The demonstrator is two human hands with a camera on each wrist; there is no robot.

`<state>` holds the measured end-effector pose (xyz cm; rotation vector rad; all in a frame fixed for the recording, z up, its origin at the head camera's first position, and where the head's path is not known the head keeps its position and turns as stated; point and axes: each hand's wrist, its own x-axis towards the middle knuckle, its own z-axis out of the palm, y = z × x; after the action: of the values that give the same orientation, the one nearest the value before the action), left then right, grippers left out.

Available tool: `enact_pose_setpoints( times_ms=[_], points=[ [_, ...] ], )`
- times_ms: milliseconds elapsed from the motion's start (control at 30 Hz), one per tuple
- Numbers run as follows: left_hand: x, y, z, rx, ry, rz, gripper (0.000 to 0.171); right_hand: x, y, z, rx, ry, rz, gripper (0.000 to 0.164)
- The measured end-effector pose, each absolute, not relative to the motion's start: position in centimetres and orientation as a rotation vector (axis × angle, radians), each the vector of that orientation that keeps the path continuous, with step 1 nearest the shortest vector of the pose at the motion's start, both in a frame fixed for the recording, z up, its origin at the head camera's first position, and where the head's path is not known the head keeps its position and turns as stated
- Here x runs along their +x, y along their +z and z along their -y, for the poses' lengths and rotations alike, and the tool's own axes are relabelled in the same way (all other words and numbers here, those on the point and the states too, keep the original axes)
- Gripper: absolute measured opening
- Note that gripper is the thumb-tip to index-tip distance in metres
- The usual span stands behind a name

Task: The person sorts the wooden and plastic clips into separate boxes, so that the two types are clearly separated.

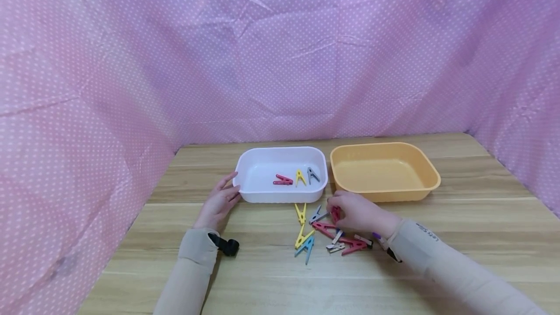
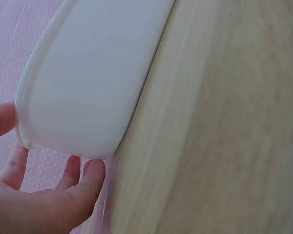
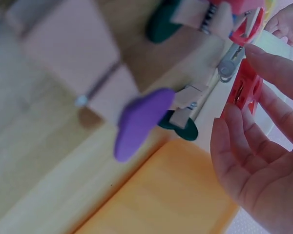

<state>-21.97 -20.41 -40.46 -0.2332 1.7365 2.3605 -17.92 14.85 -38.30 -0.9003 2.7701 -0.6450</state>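
Observation:
My left hand [image 1: 218, 204] rests its spread fingers against the left end of a white plastic basin [image 1: 280, 197]; the left wrist view shows the fingertips touching the basin's rim and side. Inside it lie a red clothespin [image 1: 283, 180], a yellow one [image 1: 300, 177] and a grey one [image 1: 312, 175]. Between thumb and fingers, my right hand [image 1: 360, 213] pinches another red clothespin [image 3: 245, 85], just above the pile in front of the basins. Around it lie yellow clothespins [image 1: 303, 237], a blue one [image 1: 306, 248], red ones [image 1: 353, 245] and small wooden ones [image 1: 336, 247].
An orange basin [image 1: 385, 196] stands right of the white one, with nothing visible in it. In the right wrist view a wooden clothespin with a purple shape [image 3: 142, 122] looms close. Pink dotted cloth [image 1: 280, 62] hangs behind the wooden table [image 1: 262, 276] and at its sides.

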Motion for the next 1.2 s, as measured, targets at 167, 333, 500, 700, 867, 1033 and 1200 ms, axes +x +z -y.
enact_pose_setpoints(
  times_ms=[167,333,500,700,867,1033,1200],
  points=[
    [-21.9,-40.5,20.4,-0.228,2.361,-1.737,0.057,-17.7,-37.9,-14.8,-0.893,-0.654,-2.766,0.018],
    [-22.0,-40.5,20.4,-0.236,2.353,-1.743,0.057,-17.5,-37.6,-15.0,-0.943,-0.689,-2.764,0.018],
    [-22.1,-40.4,20.5,-0.256,2.363,-1.734,0.056,-17.3,-37.0,-15.2,-1.048,-0.737,-2.793,0.014],
    [-22.2,-40.1,20.3,-0.276,2.362,-1.741,0.055,-17.3,-36.4,-15.6,-1.112,-0.801,-2.859,0.017],
    [-22.1,-40.1,20.3,-0.279,2.315,-1.799,0.056,-17.5,-35.9,-15.6,-1.196,-0.768,-2.912,0.02],
    [-22.1,-40.0,20.2,-0.286,2.265,-1.857,0.056,-18.0,-35.0,-15.5,-1.241,-0.754,-2.925,0.024],
    [-22.3,-39.9,20.2,-0.291,2.25,-1.889,0.056,-18.5,-34.0,-15.2,-1.275,-0.754,-2.952,0.023]
  ],
)
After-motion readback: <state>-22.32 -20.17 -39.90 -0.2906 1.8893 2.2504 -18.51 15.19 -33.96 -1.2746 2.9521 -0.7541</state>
